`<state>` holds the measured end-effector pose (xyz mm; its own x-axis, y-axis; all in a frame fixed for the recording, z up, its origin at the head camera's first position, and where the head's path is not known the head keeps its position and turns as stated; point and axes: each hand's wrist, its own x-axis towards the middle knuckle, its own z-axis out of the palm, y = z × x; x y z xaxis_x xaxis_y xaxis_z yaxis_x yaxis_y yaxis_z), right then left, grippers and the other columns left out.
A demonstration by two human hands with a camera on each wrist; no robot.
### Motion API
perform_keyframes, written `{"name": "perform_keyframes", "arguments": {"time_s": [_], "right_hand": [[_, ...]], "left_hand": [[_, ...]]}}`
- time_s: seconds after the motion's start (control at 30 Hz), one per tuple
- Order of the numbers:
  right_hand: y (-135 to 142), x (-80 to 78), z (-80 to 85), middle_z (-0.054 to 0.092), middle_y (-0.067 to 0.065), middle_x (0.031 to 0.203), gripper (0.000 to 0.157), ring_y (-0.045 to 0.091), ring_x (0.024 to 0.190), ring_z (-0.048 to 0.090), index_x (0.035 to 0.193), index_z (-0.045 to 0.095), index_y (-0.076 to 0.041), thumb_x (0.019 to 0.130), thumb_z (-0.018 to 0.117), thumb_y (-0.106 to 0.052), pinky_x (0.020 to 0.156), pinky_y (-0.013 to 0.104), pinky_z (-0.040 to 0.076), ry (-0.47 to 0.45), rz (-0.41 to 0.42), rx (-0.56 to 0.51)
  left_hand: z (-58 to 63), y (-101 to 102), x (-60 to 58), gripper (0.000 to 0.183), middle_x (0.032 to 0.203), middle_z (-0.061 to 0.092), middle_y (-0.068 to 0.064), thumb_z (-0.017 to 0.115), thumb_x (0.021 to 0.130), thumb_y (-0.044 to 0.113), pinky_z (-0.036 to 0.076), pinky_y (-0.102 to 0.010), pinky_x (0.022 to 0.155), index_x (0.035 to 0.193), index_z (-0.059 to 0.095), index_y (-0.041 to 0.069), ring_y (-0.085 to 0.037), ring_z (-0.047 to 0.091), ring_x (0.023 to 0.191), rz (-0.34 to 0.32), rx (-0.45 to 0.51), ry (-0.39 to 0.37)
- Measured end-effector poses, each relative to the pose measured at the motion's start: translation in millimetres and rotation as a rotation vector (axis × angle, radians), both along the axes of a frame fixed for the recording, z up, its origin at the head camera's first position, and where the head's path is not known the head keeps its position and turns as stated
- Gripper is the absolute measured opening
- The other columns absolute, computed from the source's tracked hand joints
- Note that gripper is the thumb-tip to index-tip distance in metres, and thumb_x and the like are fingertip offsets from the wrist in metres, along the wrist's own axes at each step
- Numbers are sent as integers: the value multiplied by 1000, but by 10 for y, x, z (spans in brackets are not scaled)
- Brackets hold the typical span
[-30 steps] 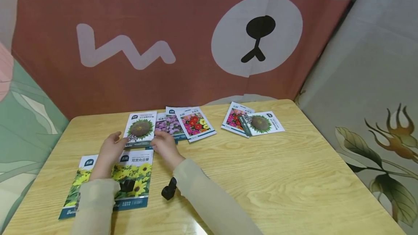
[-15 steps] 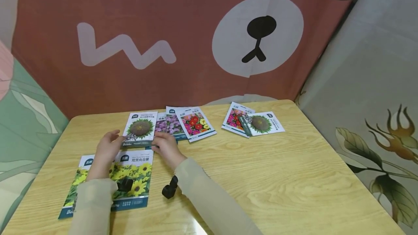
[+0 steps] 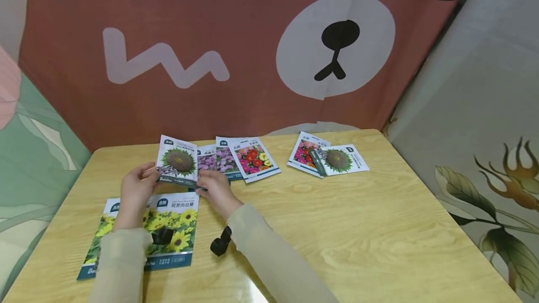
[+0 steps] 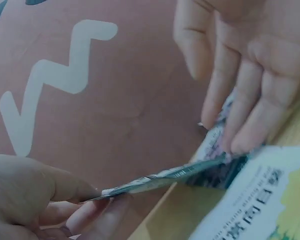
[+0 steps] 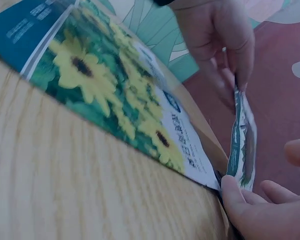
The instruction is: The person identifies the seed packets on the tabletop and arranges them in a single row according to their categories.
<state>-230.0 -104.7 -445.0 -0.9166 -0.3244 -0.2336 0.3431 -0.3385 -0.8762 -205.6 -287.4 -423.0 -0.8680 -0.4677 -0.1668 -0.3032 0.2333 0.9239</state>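
A sunflower seed packet [image 3: 178, 160] is tilted up off the table, its top leaning left. My left hand [image 3: 136, 188] pinches its lower left corner, thumb and fingers on either side in the left wrist view. At the lower right corner, my right hand [image 3: 218, 191] grips between thumb and fingers, its other fingers loosely spread. The packet [image 5: 242, 145] appears edge-on in the right wrist view. Below the hands lie two larger packets, a yellow-flowered one [image 3: 178, 219] and another [image 3: 101, 235] partly hidden by my left arm.
Behind my right hand, purple-flowered packets [image 3: 207, 160] lie partly under a red-and-yellow-flowered packet [image 3: 254, 160]. Farther right, a pink-flowered packet [image 3: 305, 153] is overlapped by a second sunflower packet [image 3: 341, 159]. A bear-print cloth [image 3: 168, 111] hangs at the wooden table's [image 3: 358, 237] back edge.
The sunflower seed packet, lying nearly flat before, has shifted slightly left and its top has risen. Both hands have stayed at its lower corners; the other packets keep their places.
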Motion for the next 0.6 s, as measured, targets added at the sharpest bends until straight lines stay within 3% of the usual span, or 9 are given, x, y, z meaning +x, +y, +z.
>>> {"name": "perform_keyframes", "arguments": {"time_s": [0.23,0.37,0.6], "right_hand": [[64,33,2,41,11,139,46,29,122,45,134,47,1,88,53,-1,97,40,45,-3,69,4],[121,53,50,44,8,137,42,25,115,50,132,50,-3,91,53,-2,92,37,49,48,38,-23],[216,12,109,65,7,101,30,14,80,59,117,61,-8,88,57,0,75,33,54,191,-104,65]], "left_hand": [[216,79,104,45,124,50,-12,46,97,18,54,-22,75,140,42,5,-7,58,86,-81,10,37],[300,123,137,43,113,51,-10,49,95,16,55,-20,71,136,46,0,-7,59,82,-90,17,86],[435,168,208,43,104,47,-11,52,95,20,54,-19,69,131,46,-2,-15,54,86,-185,-23,106]]}}
